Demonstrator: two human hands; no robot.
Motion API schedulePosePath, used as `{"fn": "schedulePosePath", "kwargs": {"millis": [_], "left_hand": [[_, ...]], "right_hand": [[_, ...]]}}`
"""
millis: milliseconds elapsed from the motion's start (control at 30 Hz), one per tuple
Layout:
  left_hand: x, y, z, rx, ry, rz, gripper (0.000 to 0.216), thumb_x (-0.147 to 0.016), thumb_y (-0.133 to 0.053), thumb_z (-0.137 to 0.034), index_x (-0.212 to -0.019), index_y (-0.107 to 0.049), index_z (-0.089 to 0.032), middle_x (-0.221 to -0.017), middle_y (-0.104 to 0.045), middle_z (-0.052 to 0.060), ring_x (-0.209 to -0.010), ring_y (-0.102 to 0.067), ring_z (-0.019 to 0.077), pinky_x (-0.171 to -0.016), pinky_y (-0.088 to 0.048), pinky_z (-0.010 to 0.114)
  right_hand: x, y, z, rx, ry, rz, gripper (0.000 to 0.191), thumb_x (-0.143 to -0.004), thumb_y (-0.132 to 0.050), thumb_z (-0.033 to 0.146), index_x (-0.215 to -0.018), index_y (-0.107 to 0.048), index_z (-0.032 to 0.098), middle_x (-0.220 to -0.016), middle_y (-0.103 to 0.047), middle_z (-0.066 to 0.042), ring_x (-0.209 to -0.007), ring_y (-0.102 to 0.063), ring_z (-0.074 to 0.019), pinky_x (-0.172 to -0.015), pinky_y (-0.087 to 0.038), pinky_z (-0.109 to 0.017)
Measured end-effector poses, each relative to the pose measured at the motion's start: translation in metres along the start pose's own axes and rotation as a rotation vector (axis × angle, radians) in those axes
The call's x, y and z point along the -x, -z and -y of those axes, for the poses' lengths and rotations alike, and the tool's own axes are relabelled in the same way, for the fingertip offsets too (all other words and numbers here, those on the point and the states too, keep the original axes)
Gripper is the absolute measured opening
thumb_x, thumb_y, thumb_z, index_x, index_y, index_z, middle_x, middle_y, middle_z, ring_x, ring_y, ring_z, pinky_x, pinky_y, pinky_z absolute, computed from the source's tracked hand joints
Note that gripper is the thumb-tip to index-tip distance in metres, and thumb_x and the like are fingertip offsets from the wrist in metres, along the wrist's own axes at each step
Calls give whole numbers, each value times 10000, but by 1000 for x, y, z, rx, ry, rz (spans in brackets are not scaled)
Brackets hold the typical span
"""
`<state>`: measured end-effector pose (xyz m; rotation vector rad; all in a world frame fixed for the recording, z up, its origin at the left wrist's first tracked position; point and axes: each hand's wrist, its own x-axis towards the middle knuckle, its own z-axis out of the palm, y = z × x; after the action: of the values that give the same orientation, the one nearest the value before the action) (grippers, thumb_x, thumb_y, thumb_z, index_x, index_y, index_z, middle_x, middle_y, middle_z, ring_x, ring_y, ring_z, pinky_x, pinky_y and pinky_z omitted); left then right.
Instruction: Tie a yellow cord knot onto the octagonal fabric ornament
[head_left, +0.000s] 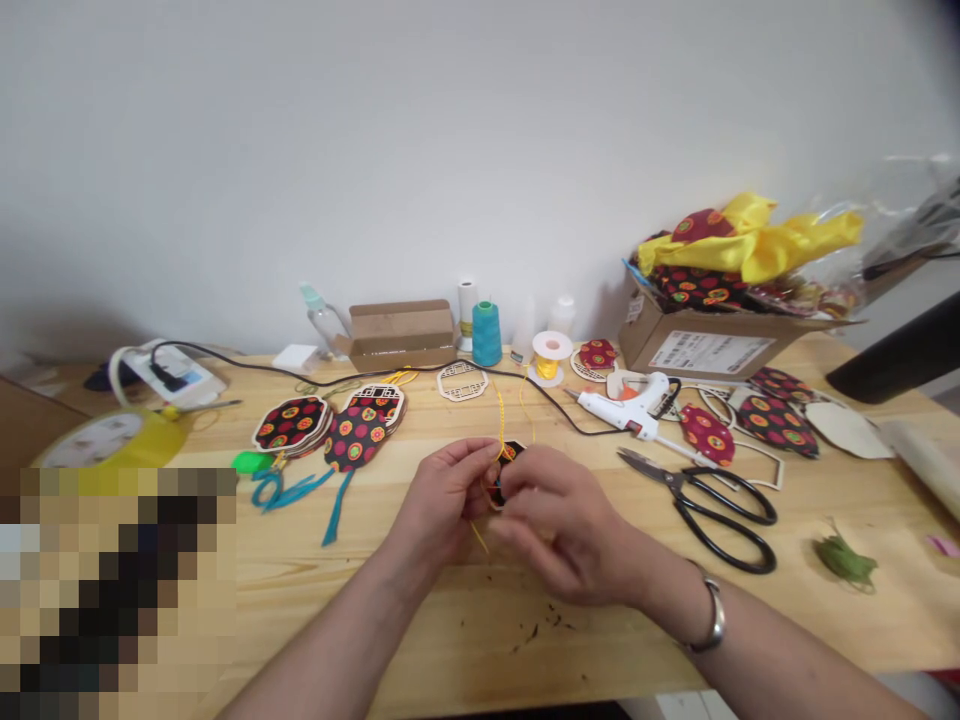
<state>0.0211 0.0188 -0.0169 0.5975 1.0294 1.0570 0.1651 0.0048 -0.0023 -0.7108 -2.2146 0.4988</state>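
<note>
My left hand (451, 492) pinches a small dark flower-patterned fabric piece with a pale wooden edge (513, 452) above the middle of the table. A braided yellow cord (501, 410) stands up from it past my left fingertips. Thin yellow ends hang below. Curled in front of the piece, my right hand (566, 520) covers much of it; whatever its fingers grip is hidden. Black-handled scissors (726, 515) lie to the right, blades slightly apart. A spool of yellow cord (550, 362) stands behind my hands, its thin strand trailing toward them.
A white glue gun (626, 408) and black cable (420, 370) lie behind. Patterned pieces in wooden frames (294, 424) are stacked left, near blue ribbon (281, 492). A teal thread cone (487, 335), a cardboard box of fabric (697, 335) and green thread (846, 558) stand or lie around.
</note>
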Motion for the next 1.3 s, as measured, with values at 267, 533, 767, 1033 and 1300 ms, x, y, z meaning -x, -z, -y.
{"fn": "schedulePosePath", "kwargs": {"millis": [267, 533, 767, 1033, 1300], "left_hand": [[2, -2, 0, -135, -11, -8, 237, -616, -694, -307, -748, -647, -117, -437, -404, -75, -358, -287, 9, -343, -153, 137], [3, -2, 2, -247, -4, 83, 202, -639, -670, -325, -690, -656, -131, -496, -495, -34, -386, -298, 28, -351, -152, 168], [4, -2, 1, -262, 7, 88, 191, -652, -667, -325, -681, -658, -137, -525, -521, -26, -400, -311, 26, -361, -152, 171], [4, -2, 2, -242, -14, 94, 207, -654, -666, -328, -657, -645, -122, -511, -512, -27, -390, -291, 20, -358, -152, 170], [3, -2, 2, -223, -21, 60, 203, -651, -665, -316, -676, -635, -117, -491, -502, -42, -377, -289, 17, -356, -155, 166]], "right_hand": [[-8, -7, -24, -859, -883, -128, 245, -762, -548, 383, -862, -491, 167, -724, -575, -19, -633, -575, -130, -607, -481, -288], [-10, -3, -20, -779, -870, -154, 257, -722, -586, 375, -639, -462, 167, -450, -422, 68, -386, -363, -55, -377, -283, -179], [-13, 4, -20, -691, -833, -183, 238, -699, -601, 311, -573, -471, 156, -470, -412, 60, -422, -330, -50, -401, -254, -187], [-14, 3, -19, -709, -852, -176, 233, -711, -595, 312, -584, -489, 148, -474, -427, 60, -426, -342, -49, -417, -272, -190], [-13, -1, -24, -807, -879, -165, 195, -637, -666, 293, -621, -565, 127, -539, -524, 29, -458, -422, -56, -429, -315, -187]]}}
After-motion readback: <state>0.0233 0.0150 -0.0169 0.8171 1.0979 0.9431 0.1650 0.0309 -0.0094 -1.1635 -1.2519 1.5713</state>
